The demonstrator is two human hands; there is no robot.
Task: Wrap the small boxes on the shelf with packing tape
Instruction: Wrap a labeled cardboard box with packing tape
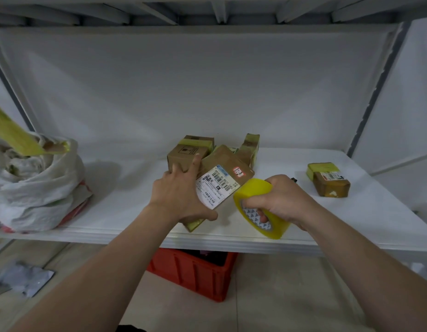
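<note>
Gripping a flat cardboard box (222, 180) with a white barcode label, the left hand (181, 195) holds it tilted over the smooth white shelf (126, 188). The right hand (281, 200) curls through a glossy yellow tape roll (253, 190) just beside it. Taped boxes (188, 152) huddle behind.

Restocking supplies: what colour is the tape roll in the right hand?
Yellow tape roll, best in the head view.

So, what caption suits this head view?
At the shelf, left hand holds a labelled box while right hand grips a yellow tape roll.
</note>
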